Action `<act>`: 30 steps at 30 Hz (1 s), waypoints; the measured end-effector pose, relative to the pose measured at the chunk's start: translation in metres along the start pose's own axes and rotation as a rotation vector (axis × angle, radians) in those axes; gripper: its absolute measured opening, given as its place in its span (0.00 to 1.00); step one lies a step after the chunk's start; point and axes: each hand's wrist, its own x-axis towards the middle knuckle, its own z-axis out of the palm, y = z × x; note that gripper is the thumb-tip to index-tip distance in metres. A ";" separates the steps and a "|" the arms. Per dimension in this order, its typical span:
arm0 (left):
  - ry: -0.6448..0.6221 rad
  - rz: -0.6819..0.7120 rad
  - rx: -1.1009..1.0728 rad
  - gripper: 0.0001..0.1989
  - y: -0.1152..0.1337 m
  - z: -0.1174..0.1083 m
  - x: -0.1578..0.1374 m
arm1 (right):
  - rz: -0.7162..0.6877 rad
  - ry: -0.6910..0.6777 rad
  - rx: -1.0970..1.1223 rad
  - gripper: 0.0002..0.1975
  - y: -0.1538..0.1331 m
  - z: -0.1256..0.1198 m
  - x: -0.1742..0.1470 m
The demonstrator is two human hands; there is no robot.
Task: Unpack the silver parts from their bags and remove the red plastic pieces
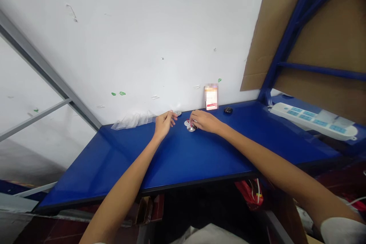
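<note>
Near the middle of the blue table, a small shiny round piece and a white disc lie close together, with a thin red cord over them. The fingertips of my right hand are bent down and pinched at the cord, partly covering these pieces. To their left, my left hand hovers over the table with curled fingers and thumb against the index finger; anything between them is too small to see. Just beyond its fingertips, a small pale round piece sits by the wall.
Clear plastic bags lie along the wall at left. A lit phone leans on the wall, with a small black object beside it. A white power strip is at right, near a blue metal frame.
</note>
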 end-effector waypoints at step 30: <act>-0.801 -0.204 0.814 0.03 -0.007 -0.076 0.021 | 0.113 0.105 0.168 0.10 -0.016 0.008 0.002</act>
